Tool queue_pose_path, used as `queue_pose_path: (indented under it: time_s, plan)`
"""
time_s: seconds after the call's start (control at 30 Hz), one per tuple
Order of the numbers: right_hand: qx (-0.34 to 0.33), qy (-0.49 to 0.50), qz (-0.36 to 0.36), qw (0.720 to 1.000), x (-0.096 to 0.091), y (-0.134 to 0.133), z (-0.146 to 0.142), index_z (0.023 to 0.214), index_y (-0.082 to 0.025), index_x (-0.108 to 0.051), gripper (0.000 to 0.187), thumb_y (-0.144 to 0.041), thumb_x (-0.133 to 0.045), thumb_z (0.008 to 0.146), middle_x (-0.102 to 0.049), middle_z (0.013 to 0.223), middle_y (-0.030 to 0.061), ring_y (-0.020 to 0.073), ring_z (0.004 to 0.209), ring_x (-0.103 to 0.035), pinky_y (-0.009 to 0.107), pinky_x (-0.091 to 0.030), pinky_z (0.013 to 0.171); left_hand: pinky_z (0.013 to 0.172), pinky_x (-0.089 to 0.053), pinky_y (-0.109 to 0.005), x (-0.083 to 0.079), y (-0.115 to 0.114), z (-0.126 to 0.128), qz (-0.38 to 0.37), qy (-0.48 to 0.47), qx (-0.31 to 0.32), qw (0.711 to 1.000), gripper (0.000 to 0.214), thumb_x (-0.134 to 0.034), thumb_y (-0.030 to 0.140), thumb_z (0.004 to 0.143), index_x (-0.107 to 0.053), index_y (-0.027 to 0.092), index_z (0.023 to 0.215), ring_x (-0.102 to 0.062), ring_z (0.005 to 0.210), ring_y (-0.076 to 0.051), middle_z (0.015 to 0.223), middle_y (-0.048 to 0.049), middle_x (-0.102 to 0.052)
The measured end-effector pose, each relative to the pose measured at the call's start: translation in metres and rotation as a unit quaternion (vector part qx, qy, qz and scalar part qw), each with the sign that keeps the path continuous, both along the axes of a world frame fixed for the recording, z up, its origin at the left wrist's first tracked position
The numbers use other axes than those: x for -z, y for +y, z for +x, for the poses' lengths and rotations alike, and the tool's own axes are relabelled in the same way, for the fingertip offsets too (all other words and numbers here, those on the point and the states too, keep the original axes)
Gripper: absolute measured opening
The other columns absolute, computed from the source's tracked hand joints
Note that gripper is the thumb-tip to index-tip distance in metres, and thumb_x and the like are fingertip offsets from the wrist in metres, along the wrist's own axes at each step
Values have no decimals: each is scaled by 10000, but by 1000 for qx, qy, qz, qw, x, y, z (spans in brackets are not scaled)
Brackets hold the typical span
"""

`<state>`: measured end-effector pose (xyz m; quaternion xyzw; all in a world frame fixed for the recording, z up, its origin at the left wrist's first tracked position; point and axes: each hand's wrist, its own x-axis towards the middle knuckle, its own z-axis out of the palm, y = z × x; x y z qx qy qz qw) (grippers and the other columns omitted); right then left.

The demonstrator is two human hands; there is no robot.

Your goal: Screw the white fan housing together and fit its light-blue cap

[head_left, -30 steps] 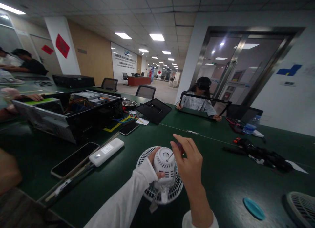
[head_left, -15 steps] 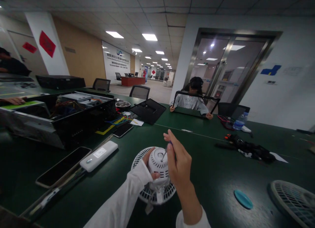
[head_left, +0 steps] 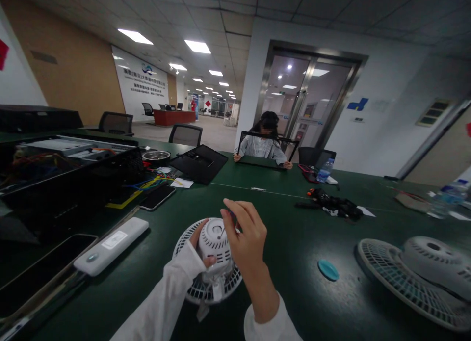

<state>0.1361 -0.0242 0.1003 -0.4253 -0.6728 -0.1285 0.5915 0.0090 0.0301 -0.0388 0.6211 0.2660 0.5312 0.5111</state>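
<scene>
My left hand [head_left: 196, 241] grips a small desk fan by its white ribbed motor housing [head_left: 213, 244], with fingers curling around the housing. The fan's round white grille [head_left: 200, 293] rests on the dark green table beneath it. My right hand [head_left: 247, 238] pinches a small screwdriver [head_left: 231, 217] just above the housing. Its thin metal shaft [head_left: 221, 233] reaches down to the top of the housing. Fingers hide most of the dark handle. The left forearm is in a white sleeve.
A second white fan [head_left: 408, 277] lies at the right, near a teal disc [head_left: 328, 270]. A white oblong device [head_left: 110, 245], phones and an open computer case [head_left: 69, 169] stand to the left. A seated person [head_left: 263, 149] holds a black frame across the table.
The whole scene has slid left in view as my head turned right, bringing the second fan further in. My hands still hold the fan and screwdriver.
</scene>
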Motion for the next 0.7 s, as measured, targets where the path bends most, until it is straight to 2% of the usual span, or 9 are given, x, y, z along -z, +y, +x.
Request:
queue_pose_path:
  time_s: [0.07,0.2,0.37,0.53,0.6,0.7]
  plan:
    - [-1,-1,-21,1000,0,0,0,1024,-142,-624,226,-202,-470,869,-633,846,85,156,776,-600,290,-528,676,1089,-250,-504,-1,0,0,10,-1,-3,1000,973,-756,514,516,-293,216,1318,-356,1275,-370,1330,-106,-452]
    - [-65,-23,-46,997,0,0,0,1224,-149,-499,364,-125,-355,891,-642,1009,89,143,926,-594,288,-504,803,1071,-282,-510,1,0,0,14,3,-12,1000,976,-746,526,529,-286,174,1314,-353,1269,-388,1323,-124,-457]
    - [-26,-6,-31,999,0,0,-3,986,-157,-634,207,-204,-470,870,-643,853,75,156,789,-591,289,-512,687,1062,-314,-489,5,1,2,36,-16,-29,999,904,-745,493,540,-334,193,1287,-385,1254,-369,1334,-103,-452]
    - [-101,-18,-60,993,-1,-2,-1,1175,-152,-537,335,-125,-394,873,-633,1050,90,143,961,-582,282,-491,826,1047,-342,-484,8,2,2,35,-14,-38,999,940,-751,490,522,-332,175,1303,-426,1224,-370,1302,-115,-484]
    - [-95,-24,-67,993,0,-2,0,1164,-157,-545,314,-149,-406,882,-645,994,84,141,899,-595,275,-505,777,1047,-339,-493,8,2,1,39,-1,-41,998,930,-743,490,532,-334,173,1304,-409,1237,-374,1321,-121,-467]
    - [-50,-22,-75,996,0,-2,-1,1072,-166,-599,249,-206,-440,885,-638,905,80,154,818,-588,289,-508,708,1067,-300,-505,8,2,-2,46,18,-50,998,909,-745,469,540,-344,179,1302,-382,1255,-375,1338,-123,-450]
